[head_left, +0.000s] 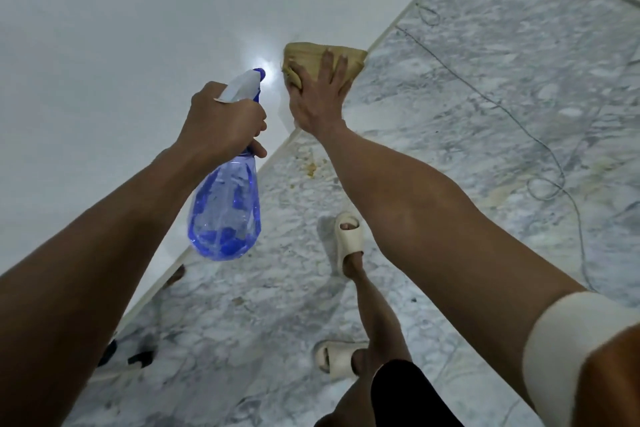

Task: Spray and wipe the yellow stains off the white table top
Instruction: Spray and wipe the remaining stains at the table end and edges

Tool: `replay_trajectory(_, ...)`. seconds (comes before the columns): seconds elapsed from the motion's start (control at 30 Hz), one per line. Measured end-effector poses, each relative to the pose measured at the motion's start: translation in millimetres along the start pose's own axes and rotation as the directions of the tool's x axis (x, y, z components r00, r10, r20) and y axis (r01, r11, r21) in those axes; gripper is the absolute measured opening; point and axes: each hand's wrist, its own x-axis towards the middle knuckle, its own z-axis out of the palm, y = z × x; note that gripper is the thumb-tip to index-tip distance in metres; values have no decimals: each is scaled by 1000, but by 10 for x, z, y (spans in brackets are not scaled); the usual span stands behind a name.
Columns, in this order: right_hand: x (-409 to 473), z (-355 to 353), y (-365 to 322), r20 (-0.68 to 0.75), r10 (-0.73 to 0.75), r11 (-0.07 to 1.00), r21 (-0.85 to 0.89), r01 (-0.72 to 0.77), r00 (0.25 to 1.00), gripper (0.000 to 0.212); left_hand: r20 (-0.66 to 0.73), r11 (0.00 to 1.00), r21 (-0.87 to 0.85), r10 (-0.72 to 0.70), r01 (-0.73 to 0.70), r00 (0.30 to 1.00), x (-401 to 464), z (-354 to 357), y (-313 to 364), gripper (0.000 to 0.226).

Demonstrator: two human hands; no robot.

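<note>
While gripped, bottle (225, 211) nozzle points tableward.

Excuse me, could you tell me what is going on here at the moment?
A person is cleaning a white table top. The left hand grips a blue spray bottle by its neck, nozzle aimed over the table. The right hand presses a tan cloth flat against the table's edge. No yellow stains show on the visible table surface, though yellowish specks lie on the marble floor just below the edge.
</note>
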Motion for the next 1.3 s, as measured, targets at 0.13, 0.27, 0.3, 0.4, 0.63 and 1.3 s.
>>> replay_trajectory(0.13, -521, 137, -376, 46, -12, 1000, 28, 11, 999, 42, -35, 999, -26, -28, 27, 999, -348, -328, -426, 59)
replay_trajectory(0.27, -1100, 305, -721, 31, -31, 997, 70, 29, 999, 40, -65, 999, -45, -23, 20, 998, -681, -650, -726, 54)
replay_trajectory(0.3, -1249, 349, -791, 27, -24, 997, 77, 22, 999, 39, -66, 998, -52, -26, 23, 997, -767, -727, -801, 53)
replay_trajectory(0.4, -1604, 481, -1037, 7, -20, 997, 76, 20, 1000, 39, -85, 996, -70, -59, 53, 995, -947, -982, -1053, 57)
replay_trajectory(0.63, -2349, 716, -1570, -48, -22, 995, 95, 26, 999, 39, -104, 1000, -11, -29, 28, 994, -1176, -1534, -1522, 39)
replay_trajectory(1.3, -4027, 1301, -2710, -104, 15, 991, 135, -1, 994, 50, 21, 996, 69, -64, 62, 998, -2039, -2823, -3363, 40)
